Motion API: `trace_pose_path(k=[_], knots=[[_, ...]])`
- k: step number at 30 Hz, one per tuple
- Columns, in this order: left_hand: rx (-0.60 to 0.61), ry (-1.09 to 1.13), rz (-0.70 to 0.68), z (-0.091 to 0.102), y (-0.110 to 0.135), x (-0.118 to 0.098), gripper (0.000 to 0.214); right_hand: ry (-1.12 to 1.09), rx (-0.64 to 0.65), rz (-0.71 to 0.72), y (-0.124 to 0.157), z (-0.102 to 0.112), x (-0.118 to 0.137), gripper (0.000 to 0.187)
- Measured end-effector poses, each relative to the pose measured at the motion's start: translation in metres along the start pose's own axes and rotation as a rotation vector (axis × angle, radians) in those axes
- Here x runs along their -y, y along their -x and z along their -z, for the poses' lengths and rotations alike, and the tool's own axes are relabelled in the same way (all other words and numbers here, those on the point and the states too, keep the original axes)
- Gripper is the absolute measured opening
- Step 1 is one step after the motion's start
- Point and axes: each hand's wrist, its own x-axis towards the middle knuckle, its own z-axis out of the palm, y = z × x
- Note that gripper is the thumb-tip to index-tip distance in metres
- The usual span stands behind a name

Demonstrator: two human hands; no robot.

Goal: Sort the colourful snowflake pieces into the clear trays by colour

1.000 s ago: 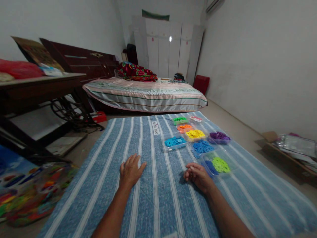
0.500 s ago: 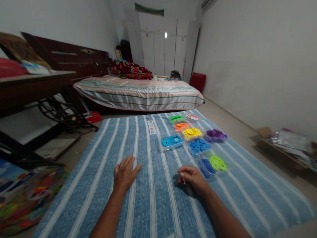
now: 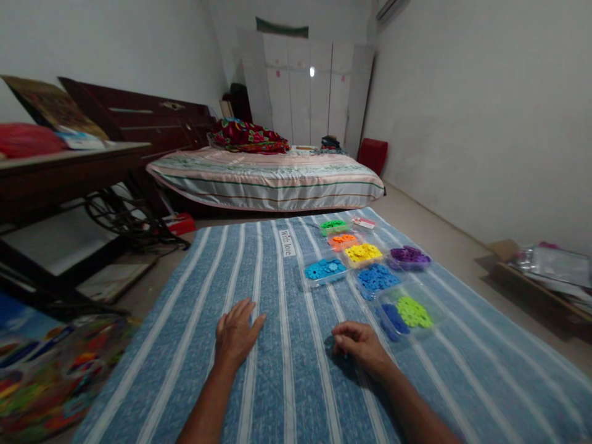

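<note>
My left hand (image 3: 237, 333) rests palm down on the striped blue cloth (image 3: 277, 394), fingers stretched and thumb apart. A small bluish spot shows between thumb and forefinger; I cannot tell what it is. My right hand (image 3: 358, 348) lies on its side, fingers curled towards the thumb, and whatever they may hold is hidden. Closest to it is a clear tray of dark blue pieces (image 3: 394, 320) and lime green pieces (image 3: 414, 312). Farther off are trays of blue pieces (image 3: 377, 279), light blue pieces (image 3: 325, 269), yellow pieces (image 3: 363, 253) and purple pieces (image 3: 409, 256).
Orange pieces (image 3: 342, 239), green pieces (image 3: 333, 224) and a red-white card (image 3: 364, 222) lie at the far side. A "With love" label (image 3: 287, 243) marks the cloth. A bed (image 3: 268, 185) stands beyond, a sewing-machine table (image 3: 69, 154) left, a cardboard box (image 3: 541, 283) right.
The whole view has shifted slightly, so everything sits a little lower and to the right. Both hands keep nearly the same pose and place on the cloth.
</note>
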Motion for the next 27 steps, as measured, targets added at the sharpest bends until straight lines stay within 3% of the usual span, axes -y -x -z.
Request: trace_pose_path(k=[5,11,19,23,27], knots=[[-0.015,0.027,0.010,-0.001,0.000,0.000,0.037,0.006,-0.032,-0.048,0.004,-0.004,-0.001,0.044],[0.000,0.059,0.012,0.001,0.000,-0.001,0.039,0.036,0.054,-0.181,0.041,-0.005,-0.005,0.045],[-0.032,0.076,0.001,0.000,-0.001,0.001,0.037,0.113,0.073,-0.280,0.079,0.027,-0.002,0.056],[-0.042,0.090,0.009,-0.001,-0.001,0.003,0.037,0.118,0.001,-0.313,0.090,0.048,-0.005,0.059],[-0.034,0.094,0.013,-0.001,0.000,0.003,0.037,0.137,-0.206,-0.308,0.101,0.067,0.008,0.056]])
